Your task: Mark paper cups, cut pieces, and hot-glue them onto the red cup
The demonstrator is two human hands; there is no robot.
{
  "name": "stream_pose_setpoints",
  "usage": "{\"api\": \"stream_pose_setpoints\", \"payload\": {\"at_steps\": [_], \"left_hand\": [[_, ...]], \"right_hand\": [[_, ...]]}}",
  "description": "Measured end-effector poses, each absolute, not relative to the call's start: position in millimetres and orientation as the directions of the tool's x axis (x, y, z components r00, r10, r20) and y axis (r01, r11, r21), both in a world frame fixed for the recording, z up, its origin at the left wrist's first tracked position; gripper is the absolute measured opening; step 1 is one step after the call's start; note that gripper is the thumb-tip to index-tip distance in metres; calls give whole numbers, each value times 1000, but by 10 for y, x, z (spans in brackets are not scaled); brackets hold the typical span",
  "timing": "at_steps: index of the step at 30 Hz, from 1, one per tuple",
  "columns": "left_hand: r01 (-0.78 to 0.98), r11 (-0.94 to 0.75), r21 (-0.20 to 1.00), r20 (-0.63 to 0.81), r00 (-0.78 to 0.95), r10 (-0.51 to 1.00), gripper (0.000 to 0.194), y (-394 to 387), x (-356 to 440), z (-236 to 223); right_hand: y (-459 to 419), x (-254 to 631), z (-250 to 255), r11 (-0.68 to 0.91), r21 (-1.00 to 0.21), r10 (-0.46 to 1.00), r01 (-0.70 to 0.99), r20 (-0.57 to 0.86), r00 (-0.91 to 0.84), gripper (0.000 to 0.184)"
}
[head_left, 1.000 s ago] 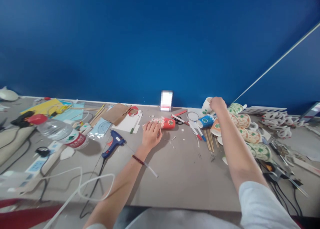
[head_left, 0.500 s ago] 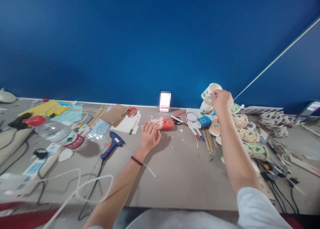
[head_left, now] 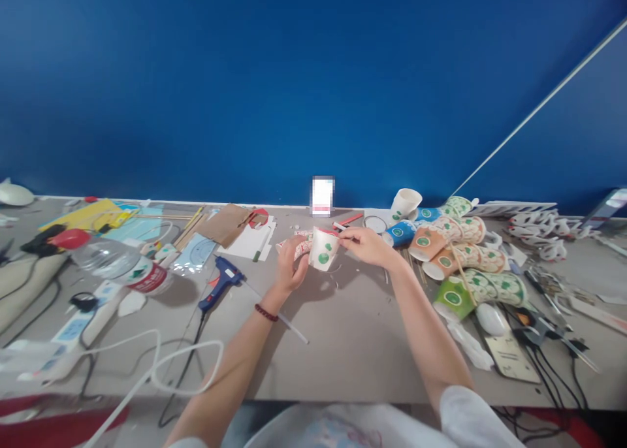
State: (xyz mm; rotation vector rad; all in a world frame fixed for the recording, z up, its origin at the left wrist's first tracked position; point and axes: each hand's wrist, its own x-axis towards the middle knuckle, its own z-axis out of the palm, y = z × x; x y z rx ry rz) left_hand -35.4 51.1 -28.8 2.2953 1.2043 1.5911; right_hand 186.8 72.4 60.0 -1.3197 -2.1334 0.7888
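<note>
- White paper cup (head_left: 323,249), one: green motif, wording too small to read; mouth upward, midway along the table (head_left: 353,363), toward its far edge.
- Right hand (head_left: 365,244): grip narrow, fingertips pinching the white paper cup near its rim.
- Left hand (head_left: 291,265): grip curled around a red-patterned cup (head_left: 304,244), partly hidden behind the white one.
- Orange cup (head_left: 424,244), among rows of blue, orange and green ones toward the table's right edge: round green emblem, lettering illegible.
- Plastic bottle (head_left: 117,262), toward the table's left edge: red cap, red-and-green label, white characters blurred.
- Glue gun (head_left: 221,283), blue, between bottle and left hand: small pale sticker, unreadable.
- Power strip (head_left: 73,327), white with blue panels, toward the near left corner.
- Upright panel (head_left: 322,196), at the far edge: display pixelated.
- Table surface: grey, strewn with small scraps.
- Wall (head_left: 274,89): deep blue, rising behind the far edge; pale diagonal line at right.
</note>
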Motion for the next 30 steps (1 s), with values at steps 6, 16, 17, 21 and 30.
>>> {"api": "stream_pose_setpoints", "payload": {"at_steps": [6, 16, 17, 21, 30], "left_hand": [[452, -623, 638, 620, 178, 764, 64, 465, -251, -191], [190, -406, 894, 393, 105, 914, 63, 362, 2, -261], [104, -342, 934, 329, 126, 936, 64, 353, 12, -263], [-91, -144, 985, 164, 269, 949, 68, 354, 27, -258], [-136, -51, 989, 71, 143, 987, 70, 551, -26, -577]], "right_hand": [[682, 1769, 593, 399, -715, 888, 573, 145, -437, 26], [841, 2142, 492, 158, -854, 926, 495, -46, -374, 24], [891, 2217, 448, 126, -836, 950, 534, -53, -307, 23], [1079, 2440, 203, 27, -647, 968, 762, -173, -181, 27], [1239, 2361, -205, 158, -418, 984, 895, -6, -177, 37]]}}
